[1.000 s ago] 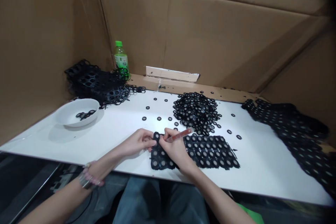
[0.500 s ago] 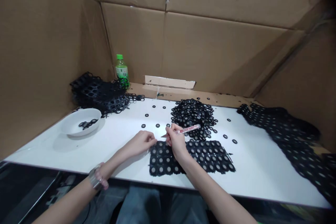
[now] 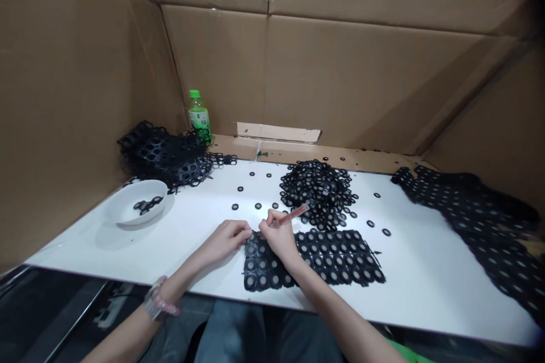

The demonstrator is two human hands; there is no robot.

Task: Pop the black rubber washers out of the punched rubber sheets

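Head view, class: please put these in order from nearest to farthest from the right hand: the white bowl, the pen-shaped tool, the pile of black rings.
1. Pen-shaped tool: held in the right hand.
2. Pile of black rings: just beyond that hand, slightly to its right.
3. White bowl: off at the left, past the other hand.

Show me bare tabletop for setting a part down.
Free: between bowl and left hand; between the middle sheet and the right-side sheet, nearer than the loose rings. Crowded: back left, mesh by bottle; centre, ring pile behind the middle sheet.
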